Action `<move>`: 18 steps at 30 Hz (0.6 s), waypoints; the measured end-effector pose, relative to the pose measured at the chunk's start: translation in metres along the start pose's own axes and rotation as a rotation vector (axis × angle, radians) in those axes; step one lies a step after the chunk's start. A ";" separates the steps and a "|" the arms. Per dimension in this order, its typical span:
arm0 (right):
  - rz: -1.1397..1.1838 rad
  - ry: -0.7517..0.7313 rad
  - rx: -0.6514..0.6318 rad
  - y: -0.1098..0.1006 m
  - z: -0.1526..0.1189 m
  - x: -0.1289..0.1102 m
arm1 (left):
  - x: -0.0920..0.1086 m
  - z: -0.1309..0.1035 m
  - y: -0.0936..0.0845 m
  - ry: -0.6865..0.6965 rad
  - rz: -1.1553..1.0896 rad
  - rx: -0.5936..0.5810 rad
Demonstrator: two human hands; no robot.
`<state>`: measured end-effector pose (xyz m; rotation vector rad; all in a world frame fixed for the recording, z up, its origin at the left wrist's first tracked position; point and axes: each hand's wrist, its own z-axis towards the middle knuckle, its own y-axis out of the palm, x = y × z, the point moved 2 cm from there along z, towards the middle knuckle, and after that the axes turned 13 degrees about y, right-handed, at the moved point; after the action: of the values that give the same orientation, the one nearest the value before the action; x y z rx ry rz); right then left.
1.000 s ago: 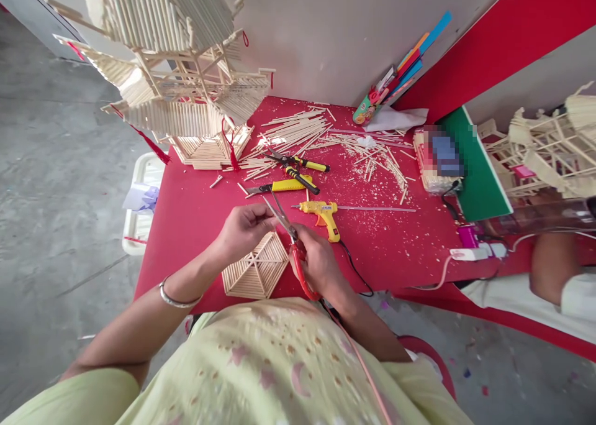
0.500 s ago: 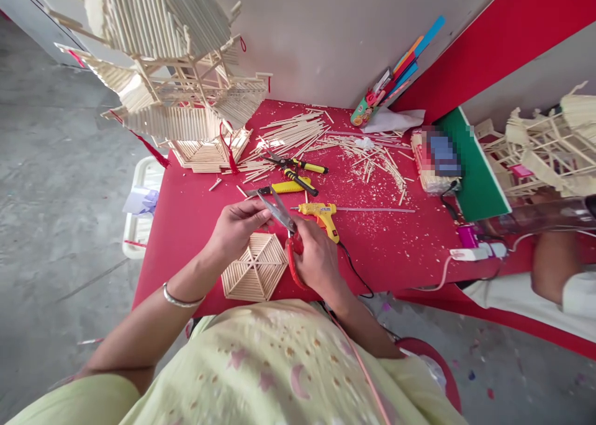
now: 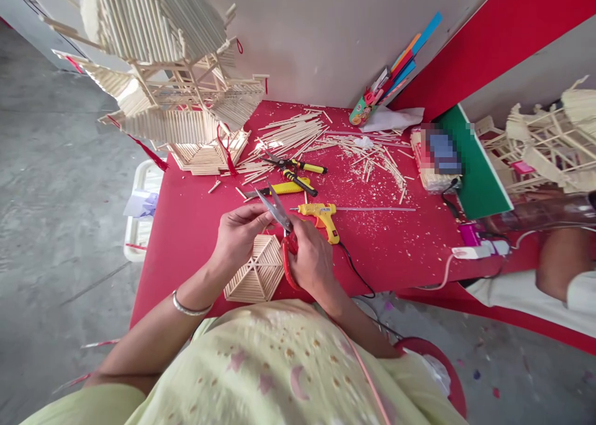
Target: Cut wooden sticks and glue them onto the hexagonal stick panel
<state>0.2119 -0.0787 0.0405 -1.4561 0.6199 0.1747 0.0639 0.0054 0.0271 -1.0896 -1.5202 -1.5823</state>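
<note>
My right hand [image 3: 311,254] is wrapped round the red handles of a pair of scissors [image 3: 279,212], whose blades stand parted and point up and to the left. Thumb and fingers of my left hand [image 3: 242,229] are pinched together right beside the blades; what they hold, if anything, is too small to make out. Below both hands lies a hexagonal panel of thin wooden sticks [image 3: 256,273], partly covered by the left hand. Just beyond the right hand rests a yellow glue gun [image 3: 321,214]. Behind the blades are a yellow utility knife [image 3: 284,187] and yellow-black pliers [image 3: 298,171].
A tall stick-built pagoda model [image 3: 172,95] stands at the left back of the red table [image 3: 186,226]. Loose sticks [image 3: 293,133] and chips lie across the back. A pen cup [image 3: 361,111], a green board [image 3: 484,170] and another person's arm [image 3: 563,260] are to the right.
The scissors and my right hand have shifted slightly left, closer to my left hand. My left forearm has moved a little to the right. The view has shifted slightly.
</note>
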 end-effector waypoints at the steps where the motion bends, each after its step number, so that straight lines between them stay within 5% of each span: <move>1: 0.000 0.000 -0.002 0.000 0.000 0.000 | 0.000 0.000 0.000 -0.005 0.002 0.001; 18: 0.117 0.056 -0.110 0.001 0.003 0.010 | 0.008 0.010 0.005 0.054 0.136 -0.069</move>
<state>0.2204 -0.0782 0.0349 -1.5353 0.7517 0.2641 0.0665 0.0158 0.0363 -1.1539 -1.3365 -1.5679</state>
